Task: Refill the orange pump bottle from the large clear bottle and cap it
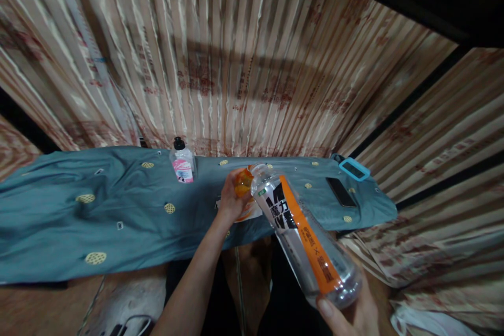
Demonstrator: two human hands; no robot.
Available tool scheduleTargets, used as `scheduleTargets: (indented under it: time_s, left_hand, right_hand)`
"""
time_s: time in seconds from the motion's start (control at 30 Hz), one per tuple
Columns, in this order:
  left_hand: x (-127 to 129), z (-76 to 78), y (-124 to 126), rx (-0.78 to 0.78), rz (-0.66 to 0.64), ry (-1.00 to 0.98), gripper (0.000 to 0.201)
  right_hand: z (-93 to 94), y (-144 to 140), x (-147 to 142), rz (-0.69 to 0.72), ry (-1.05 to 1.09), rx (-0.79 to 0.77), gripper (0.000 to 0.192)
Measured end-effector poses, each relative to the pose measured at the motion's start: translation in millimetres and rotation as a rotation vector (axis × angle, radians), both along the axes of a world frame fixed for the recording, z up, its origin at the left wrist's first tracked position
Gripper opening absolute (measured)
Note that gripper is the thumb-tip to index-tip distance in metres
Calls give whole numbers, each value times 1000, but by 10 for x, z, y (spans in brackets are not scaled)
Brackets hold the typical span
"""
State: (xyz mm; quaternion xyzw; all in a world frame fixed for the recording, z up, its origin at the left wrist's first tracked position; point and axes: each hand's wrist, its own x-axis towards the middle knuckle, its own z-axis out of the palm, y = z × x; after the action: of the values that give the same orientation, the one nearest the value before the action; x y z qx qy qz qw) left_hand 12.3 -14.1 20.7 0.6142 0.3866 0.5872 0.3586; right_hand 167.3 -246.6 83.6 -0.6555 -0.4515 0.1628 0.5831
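- Gripping the base of a clear plastic drink bottle (305,239), the right hand (352,315) has its fingers clamped round the bottom end at the lower right of the view; the thumb lies against the base.
- Bottle lies tilted, its base low and near the camera, its open neck pointing up and away toward the table (79,210). Its label is white and black with an orange band running along its length.
- Left hand (232,197) is closed on an orange cap (243,182), held just beside the bottle's neck; whether cap and neck touch I cannot tell.
- Under the left hand, a scrap of white and orange wrapper (250,212) lies on the cloth.
- Table is draped in a teal cloth (126,215) dotted with small yellow round patches.
- Small clear bottle with a black cap and pink label (182,161) stands upright at the far edge of the table, well to the left of the left hand.
- Dark phone (340,192) lies flat on the cloth to the right of the drink bottle; a light-blue framed device (354,169) lies just beyond it, near the far right corner.
- Pleated beige curtain (244,63) with reddish print hangs behind the table.
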Motion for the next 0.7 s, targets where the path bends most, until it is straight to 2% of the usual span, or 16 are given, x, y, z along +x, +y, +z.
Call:
scheduleTargets:
  time_s: [0.7]
  left_hand:
    - [17,-7,8,14,0,-17,57]
  right_hand:
    - [4,10,7,-13,-15,-20,72]
